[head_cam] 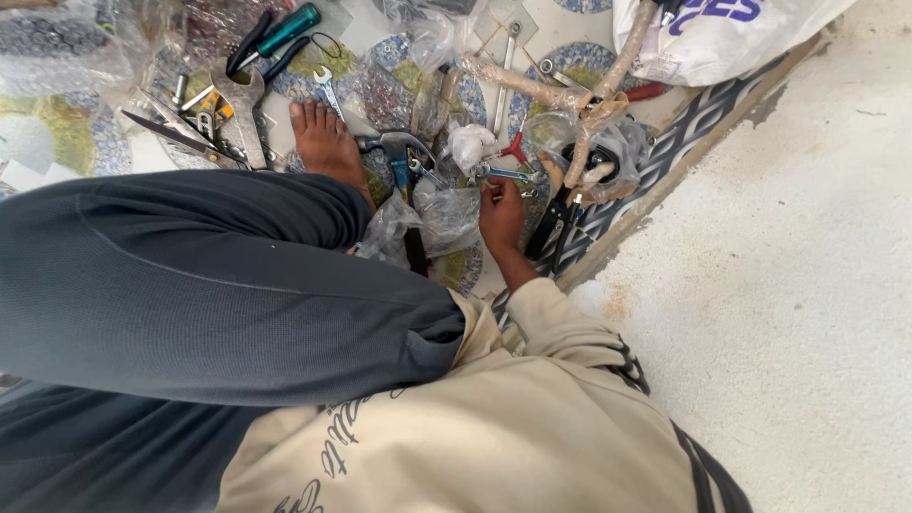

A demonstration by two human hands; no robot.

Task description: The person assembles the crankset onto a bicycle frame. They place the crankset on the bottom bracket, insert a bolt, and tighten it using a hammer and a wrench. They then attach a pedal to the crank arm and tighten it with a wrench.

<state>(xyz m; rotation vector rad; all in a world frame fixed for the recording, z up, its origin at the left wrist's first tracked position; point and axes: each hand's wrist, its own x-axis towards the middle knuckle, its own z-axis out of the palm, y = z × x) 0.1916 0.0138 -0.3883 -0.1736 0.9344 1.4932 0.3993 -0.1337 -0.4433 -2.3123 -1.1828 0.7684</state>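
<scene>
My right hand [501, 217] reaches out from a beige sleeve to a heap of tools on the patterned floor mat [665, 152]. Its fingertips close on a small blue-tinted wrench [513, 175] lying among crumpled clear plastic bags [446, 218]. A claw hammer [397, 144] lies just left of the hand, beside my bare foot [325, 142]. My bent leg in dark trousers [209, 285] fills the left of the view. My left hand is out of sight.
Pliers with dark handles [275, 38], a large adjustable wrench [245, 104], a combination wrench [328, 87] and several spanners lie at the back. Paper-wrapped pipe pieces [579, 104] and a white plastic bag [722, 38] sit right of them. Bare concrete floor [798, 266] lies right.
</scene>
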